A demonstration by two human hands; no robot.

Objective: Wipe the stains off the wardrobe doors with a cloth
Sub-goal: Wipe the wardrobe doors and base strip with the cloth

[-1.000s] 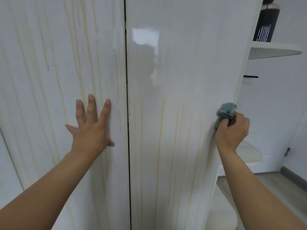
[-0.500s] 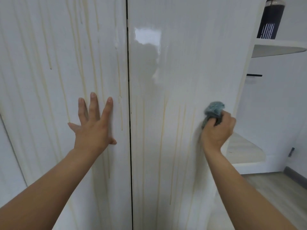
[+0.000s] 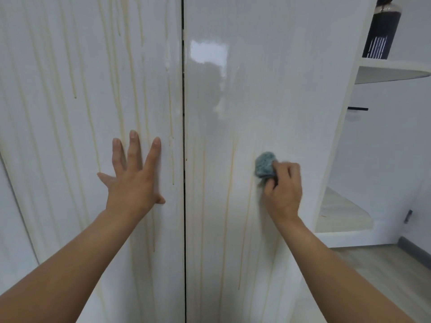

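On the right door [image 3: 268,94], blue cloth [image 3: 264,164] half under fingers [image 3: 290,170] of right hand [image 3: 284,191].

No legible text anywhere.

Both bare forearms reach up and forward from the lower corners. The left hand [image 3: 133,183] lies flat with its palm against the left door [image 3: 58,113], its fingers [image 3: 134,152] straight and fanned, and the thumb low on the right. The right hand [image 3: 283,192] is raised to about the same height, back toward the camera, with its fingers curled round a bunched cloth [image 3: 264,165].
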